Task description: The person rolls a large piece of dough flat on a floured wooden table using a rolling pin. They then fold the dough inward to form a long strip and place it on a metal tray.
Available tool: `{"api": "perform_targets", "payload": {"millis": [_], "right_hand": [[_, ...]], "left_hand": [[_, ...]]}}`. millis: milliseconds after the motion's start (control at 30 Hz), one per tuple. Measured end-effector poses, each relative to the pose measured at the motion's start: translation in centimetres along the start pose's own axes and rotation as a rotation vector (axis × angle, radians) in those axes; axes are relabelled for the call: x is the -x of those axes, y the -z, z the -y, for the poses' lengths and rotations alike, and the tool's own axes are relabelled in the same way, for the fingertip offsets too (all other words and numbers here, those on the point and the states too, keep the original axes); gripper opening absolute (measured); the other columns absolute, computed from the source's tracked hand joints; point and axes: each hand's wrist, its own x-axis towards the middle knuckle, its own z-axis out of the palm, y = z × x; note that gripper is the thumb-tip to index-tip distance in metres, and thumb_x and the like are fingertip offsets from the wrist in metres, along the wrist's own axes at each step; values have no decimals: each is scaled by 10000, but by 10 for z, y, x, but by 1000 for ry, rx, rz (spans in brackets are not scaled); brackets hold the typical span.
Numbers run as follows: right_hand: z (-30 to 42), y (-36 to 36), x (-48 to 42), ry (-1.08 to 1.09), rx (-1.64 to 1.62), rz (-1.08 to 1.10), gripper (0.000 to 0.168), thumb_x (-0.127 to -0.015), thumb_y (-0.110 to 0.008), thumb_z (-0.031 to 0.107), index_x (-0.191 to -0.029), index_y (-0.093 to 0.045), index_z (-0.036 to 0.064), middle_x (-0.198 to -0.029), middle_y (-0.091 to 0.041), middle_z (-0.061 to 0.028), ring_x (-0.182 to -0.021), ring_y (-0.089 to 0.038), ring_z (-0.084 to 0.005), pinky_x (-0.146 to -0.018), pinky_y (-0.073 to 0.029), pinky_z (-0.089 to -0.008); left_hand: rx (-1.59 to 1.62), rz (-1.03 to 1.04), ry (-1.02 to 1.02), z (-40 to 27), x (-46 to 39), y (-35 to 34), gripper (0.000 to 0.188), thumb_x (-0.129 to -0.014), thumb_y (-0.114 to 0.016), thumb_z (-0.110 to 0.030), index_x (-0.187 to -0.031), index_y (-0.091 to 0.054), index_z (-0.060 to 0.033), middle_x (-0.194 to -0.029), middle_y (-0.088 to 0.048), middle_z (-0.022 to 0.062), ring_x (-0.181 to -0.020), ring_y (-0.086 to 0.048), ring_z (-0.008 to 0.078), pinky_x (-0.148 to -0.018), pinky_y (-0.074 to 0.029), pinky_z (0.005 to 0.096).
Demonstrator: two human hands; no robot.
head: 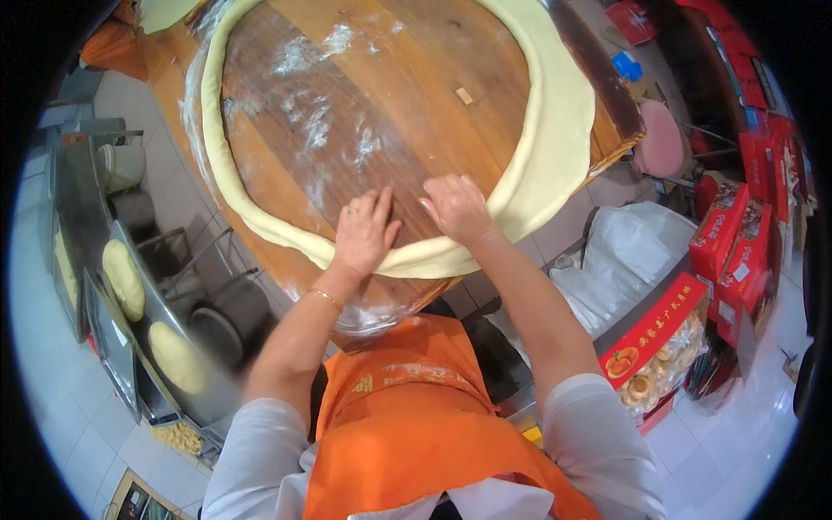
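Note:
A long dough rope (pixel 213 123) makes a wide loop on a wooden tabletop (pixel 403 91) dusted with flour. Along its right side, a thin flat dough sheet (pixel 562 123) spreads outward from the rolled edge and overhangs the table's near right edge. My left hand (pixel 367 227) lies palm down across the near stretch of rope, fingers extended and thumb apart. To its right, my right hand (pixel 458 205) is over the rope with fingers curled inward; its palm is hidden. Between the hands, the rope passes close to the table's near edge.
At left, oval dough pieces (pixel 179 357) lie on a metal counter (pixel 153 296), with a dark metal pot (pixel 227 318) nearby. A pink stool seat (pixel 658 138), red boxes (pixel 718 221), white plastic sheeting (pixel 624 253) and bagged pastries (pixel 663 374) are at right.

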Motion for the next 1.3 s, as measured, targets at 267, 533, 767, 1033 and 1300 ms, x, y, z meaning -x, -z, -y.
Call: {"api": "perform_targets", "payload": {"millis": [267, 533, 767, 1033, 1300], "right_hand": [[4, 11, 90, 307, -33, 173, 645, -802, -687, 318, -1358, -461, 82, -1424, -433, -111, -1341, -381, -269, -1091, -290, -476], [12, 5, 44, 263, -123, 133, 219, -802, -612, 168, -1007, -582, 98, -930, -548, -59, -930, -542, -248, -791, -414, -365], [46, 6, -13, 404, -196, 81, 317, -804, -658, 258, -1064, -617, 81, -964, -564, -77, -932, -534, -251, -786, -410, -400], [-25, 37, -92, 99, -169, -430, 159, -794, -675, 129, -939, -629, 81, -895, -599, -106, -841, -561, -321, -769, -446, -432], [-34, 30, 56, 96, -136, -29, 233, -761, -721, 171, -945, -615, 73, -903, -591, -100, -844, -582, -305, -733, -466, -411]], "left_hand": [[-56, 213, -401, -8, 91, -12, 599, -858, -606, -327, -1363, -466, -36, -1419, -436, 147, -1268, -440, 291, -1003, -363, 419], [67, 125, -74, 30, 72, 7, 352, -746, -601, -63, -1096, -568, -38, -1016, -565, 122, -924, -578, 300, -771, -492, 403], [96, 130, -22, 53, 98, 34, 366, -760, -679, -144, -1075, -560, 1, -1019, -540, 164, -906, -559, 335, -789, -467, 438], [217, -182, 59, 2, -22, 19, 472, -770, -723, -241, -1150, -570, -6, -1086, -552, 163, -996, -525, 336, -870, -412, 452], [193, -152, -286, -29, 9, -31, 451, -714, -733, -107, -1142, -608, -38, -1063, -581, 92, -947, -584, 262, -807, -484, 366]]}}
